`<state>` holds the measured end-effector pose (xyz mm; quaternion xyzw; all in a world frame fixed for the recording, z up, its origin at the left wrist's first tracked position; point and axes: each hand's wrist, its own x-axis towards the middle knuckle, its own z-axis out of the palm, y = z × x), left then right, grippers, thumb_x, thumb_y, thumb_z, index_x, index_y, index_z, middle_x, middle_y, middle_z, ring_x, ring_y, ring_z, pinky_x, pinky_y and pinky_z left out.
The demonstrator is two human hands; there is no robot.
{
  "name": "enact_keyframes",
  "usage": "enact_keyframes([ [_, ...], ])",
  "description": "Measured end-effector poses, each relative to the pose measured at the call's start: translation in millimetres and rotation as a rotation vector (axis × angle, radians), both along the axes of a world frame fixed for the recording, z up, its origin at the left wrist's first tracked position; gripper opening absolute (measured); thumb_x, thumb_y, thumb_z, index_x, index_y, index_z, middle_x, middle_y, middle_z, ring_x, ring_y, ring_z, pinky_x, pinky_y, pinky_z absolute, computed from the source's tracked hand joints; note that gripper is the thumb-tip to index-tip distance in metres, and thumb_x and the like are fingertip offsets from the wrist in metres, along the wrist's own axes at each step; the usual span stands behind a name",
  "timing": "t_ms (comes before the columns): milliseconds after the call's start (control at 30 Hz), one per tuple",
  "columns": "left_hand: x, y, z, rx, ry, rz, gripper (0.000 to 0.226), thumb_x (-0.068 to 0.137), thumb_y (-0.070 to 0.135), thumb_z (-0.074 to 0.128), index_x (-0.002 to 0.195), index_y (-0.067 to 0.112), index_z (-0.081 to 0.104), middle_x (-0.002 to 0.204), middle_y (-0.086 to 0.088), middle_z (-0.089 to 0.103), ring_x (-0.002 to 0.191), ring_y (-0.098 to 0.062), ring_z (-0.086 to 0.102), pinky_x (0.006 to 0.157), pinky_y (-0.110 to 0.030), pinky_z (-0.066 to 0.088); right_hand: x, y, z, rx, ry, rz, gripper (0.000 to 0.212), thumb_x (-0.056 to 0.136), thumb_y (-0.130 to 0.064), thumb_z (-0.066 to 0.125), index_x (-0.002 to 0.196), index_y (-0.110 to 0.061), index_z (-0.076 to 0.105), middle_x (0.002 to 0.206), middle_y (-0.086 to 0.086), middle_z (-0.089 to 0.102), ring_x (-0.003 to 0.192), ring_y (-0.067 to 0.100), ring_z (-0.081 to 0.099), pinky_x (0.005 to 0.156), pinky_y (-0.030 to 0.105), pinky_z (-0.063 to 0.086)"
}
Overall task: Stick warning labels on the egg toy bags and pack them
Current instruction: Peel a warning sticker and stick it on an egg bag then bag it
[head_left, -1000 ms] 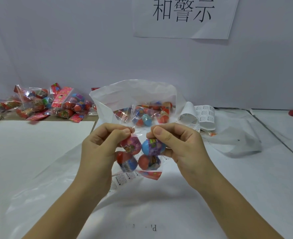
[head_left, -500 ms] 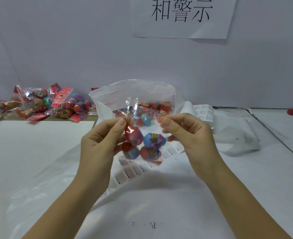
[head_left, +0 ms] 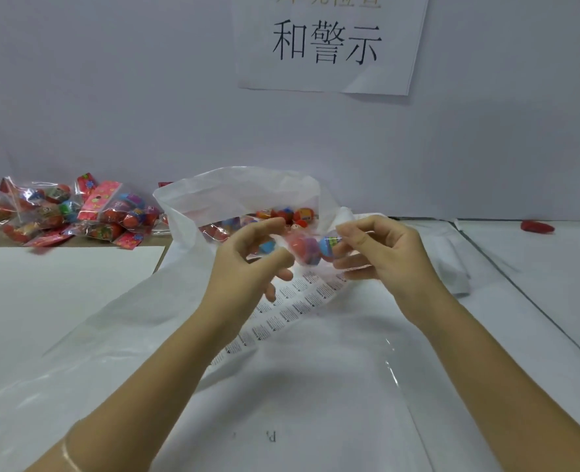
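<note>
Head view: I am holding one egg toy bag (head_left: 307, 248) up between both sets of fingers, just short of the white packing bag (head_left: 234, 189).
Left hand (head_left: 247, 267): thumb and forefinger are curling round the bag's left end, and the other fingers are hanging loose below.
Right hand (head_left: 387, 257): thumb and forefinger are pinching the right end, by the blue egg.
Packing bag: its mouth is gaping just beyond my fingertips, with packed bags lying inside.
Label strip (head_left: 302, 301): it is lying beneath my fingers.
Doing it well: I am judging that both pinches should be holding until the bag is over the rim. I should then be releasing low, clear of the film edge. Whether its label is on, I cannot tell.
Change: against half a second ago, the bag is riding higher and farther out, and it is lying sideways instead of hanging. My left fingers are spreading wider.
</note>
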<state>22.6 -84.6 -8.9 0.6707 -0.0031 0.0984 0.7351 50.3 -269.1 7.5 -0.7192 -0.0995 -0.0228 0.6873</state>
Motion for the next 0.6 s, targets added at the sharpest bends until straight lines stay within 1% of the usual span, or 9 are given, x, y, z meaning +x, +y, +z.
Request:
enact_keyframes([
  [67, 1, -6, -7, -0.004, -0.022, 0.031, 0.03, 0.078, 0.007, 0.076, 0.103, 0.024, 0.07, 0.09, 0.004, 0.069, 0.062, -0.019, 0.07, 0.044, -0.024, 0.049, 2, -2, -2, 0.009, 0.032, 0.03, 0.016, 0.091, -0.021, 0.062, 0.092, -0.006, 0.067, 0.077, 0.004, 0.074, 0.068, 0.022, 0.071, 0.061, 0.026, 0.057],
  [133, 4, -7, -9, -0.092, -0.01, 0.023, 0.018, 0.087, 0.001, 0.068, 0.095, 0.017, 0.072, 0.08, 0.002, 0.075, 0.064, -0.02, 0.073, 0.049, -0.024, 0.054, 3, -3, -5, 0.037, 0.048, 0.056, 0.017, 0.09, -0.018, 0.062, 0.093, -0.003, 0.067, 0.081, 0.006, 0.075, 0.069, 0.021, 0.071, 0.068, 0.027, 0.058],
  [200, 6, -2, -13, -0.134, -0.035, 0.011, 0.014, 0.088, -0.001, 0.065, 0.091, 0.01, 0.073, 0.075, -0.004, 0.076, 0.07, -0.019, 0.074, 0.057, -0.025, 0.058, 2, -5, -10, 0.043, 0.034, 0.09, 0.012, 0.084, -0.018, 0.065, 0.089, -0.008, 0.068, 0.082, 0.005, 0.075, 0.073, 0.017, 0.071, 0.077, 0.031, 0.058],
  [267, 4, 8, -19, -0.07, -0.132, -0.014, 0.011, 0.084, 0.005, 0.068, 0.09, 0.011, 0.074, 0.079, -0.006, 0.077, 0.076, -0.019, 0.075, 0.063, -0.026, 0.06, 0, -9, -16, 0.015, -0.008, 0.158, 0.016, 0.075, -0.021, 0.068, 0.089, -0.013, 0.071, 0.083, 0.001, 0.076, 0.079, 0.013, 0.07, 0.079, 0.03, 0.057],
  [333, -3, 21, -27, 0.068, -0.206, -0.077, 0.014, 0.077, 0.015, 0.07, 0.09, 0.015, 0.075, 0.084, -0.003, 0.078, 0.078, -0.02, 0.075, 0.064, -0.027, 0.06, -6, -17, -25, -0.05, -0.042, 0.241, 0.018, 0.074, -0.02, 0.07, 0.091, -0.019, 0.074, 0.09, -0.003, 0.076, 0.087, 0.008, 0.07, 0.077, 0.021, 0.056],
  [400, -14, 34, -38, 0.254, -0.203, -0.166, 0.015, 0.074, 0.022, 0.072, 0.088, 0.02, 0.077, 0.092, 0.002, 0.078, 0.082, -0.018, 0.074, 0.066, -0.027, 0.06, -14, -28, -38, -0.259, -0.063, 0.289, 0.018, 0.079, -0.026, 0.071, 0.092, -0.037, 0.076, 0.098, -0.013, 0.074, 0.096, 0.001, 0.067, 0.082, 0.014, 0.049],
  [467, -24, 44, -48, 0.462, -0.191, -0.256, 0.015, 0.075, 0.028, 0.073, 0.088, 0.023, 0.08, 0.099, 0.01, 0.076, 0.09, -0.012, 0.073, 0.07, -0.025, 0.059, -22, -36, -52, -0.599, -0.137, 0.302, 0.021, 0.082, -0.039, 0.067, 0.096, -0.056, 0.07, 0.103, -0.023, 0.068, 0.105, -0.006, 0.057, 0.091, 0.009, 0.038],
  [533, -31, 50, -55, 0.587, -0.204, -0.293, 0.016, 0.077, 0.031, 0.073, 0.089, 0.025, 0.08, 0.1, 0.014, 0.074, 0.093, -0.006, 0.07, 0.072, -0.021, 0.058, -28, -39, -63, -0.802, -0.245, 0.323, 0.025, 0.081, -0.051, 0.06, 0.105, -0.06, 0.063, 0.108, -0.026, 0.054, 0.11, -0.008, 0.043, 0.093, 0.003, 0.027],
  [600, -33, 50, -57, 0.641, -0.248, -0.296, 0.016, 0.079, 0.031, 0.071, 0.091, 0.025, 0.079, 0.104, 0.013, 0.072, 0.093, -0.005, 0.07, 0.073, -0.018, 0.057, -33, -39, -69, -0.834, -0.298, 0.32, 0.033, 0.08, -0.049, 0.066, 0.111, -0.057, 0.058, 0.114, -0.028, 0.044, 0.114, -0.009, 0.037, 0.094, 0.001, 0.022],
])
